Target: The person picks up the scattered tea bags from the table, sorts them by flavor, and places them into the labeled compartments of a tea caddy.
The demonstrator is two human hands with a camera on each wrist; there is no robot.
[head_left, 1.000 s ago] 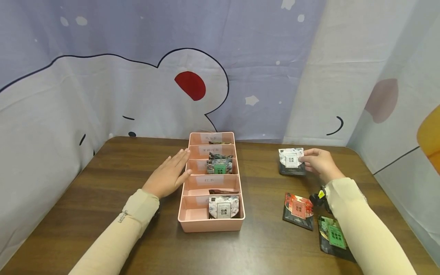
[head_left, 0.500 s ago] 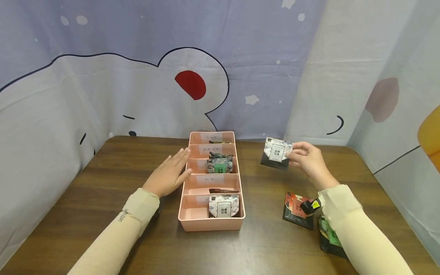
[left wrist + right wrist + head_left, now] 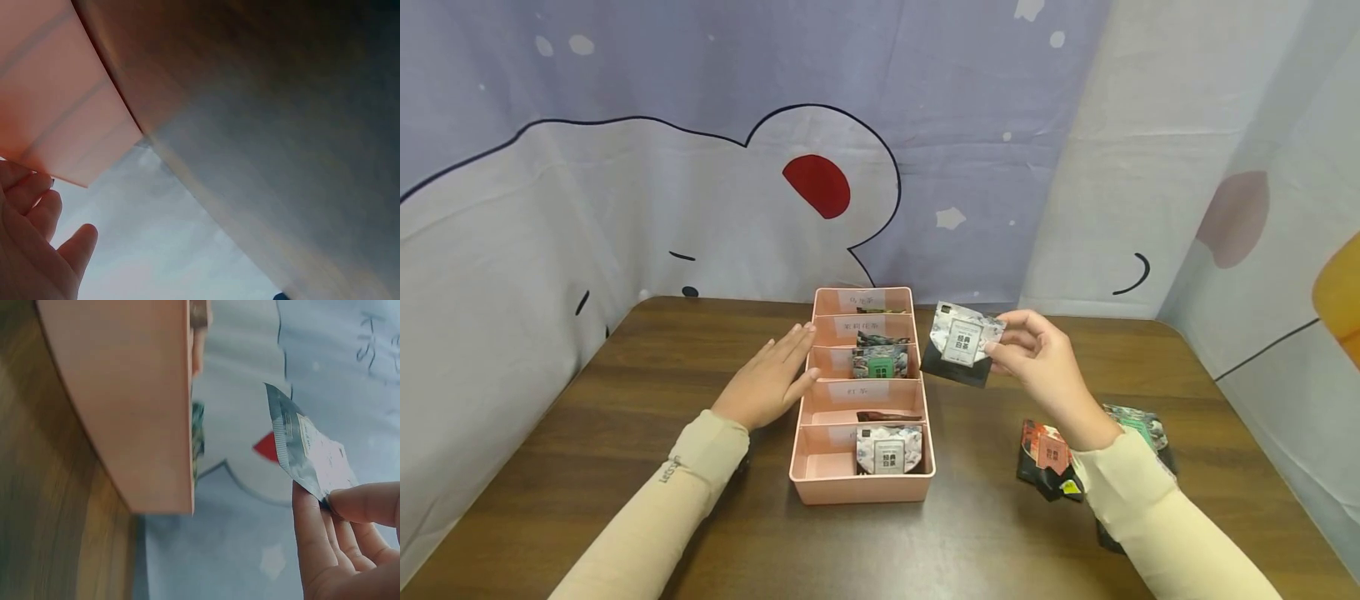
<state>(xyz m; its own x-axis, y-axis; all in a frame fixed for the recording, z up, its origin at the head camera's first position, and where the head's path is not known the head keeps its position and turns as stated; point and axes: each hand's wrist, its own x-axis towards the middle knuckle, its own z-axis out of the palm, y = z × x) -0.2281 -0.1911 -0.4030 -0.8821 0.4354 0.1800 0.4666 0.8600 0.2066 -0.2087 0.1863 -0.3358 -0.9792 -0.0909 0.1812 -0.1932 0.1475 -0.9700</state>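
Observation:
My right hand (image 3: 1037, 350) pinches a white-and-black tea sachet (image 3: 964, 340) between thumb and fingers, held up just right of a pink divided box (image 3: 865, 492). The right wrist view shows the same sachet (image 3: 312, 450) tilted, beside the box wall (image 3: 125, 394). With fingers straight, my left hand (image 3: 767, 379) touches the box's left rim; the left wrist view also has its fingertips at the box edge (image 3: 81, 181). Inside the box, a white sachet (image 3: 889, 452) stands in the nearest compartment, a dark red one (image 3: 887, 417) behind it, and a green-labelled one (image 3: 880, 363) in the middle.
On the table's right lie a red tea sachet (image 3: 1047, 454) and a green-labelled sachet (image 3: 1142, 427), partly hidden by my right arm. Paper labels (image 3: 867, 390) mark the compartments. A patterned curtain (image 3: 970, 167) hangs behind the wooden table (image 3: 625, 400).
My right hand has lifted the white sachet from the table's right and carried it left to the box. A green-labelled sachet on the right has come into view. My left hand stays put.

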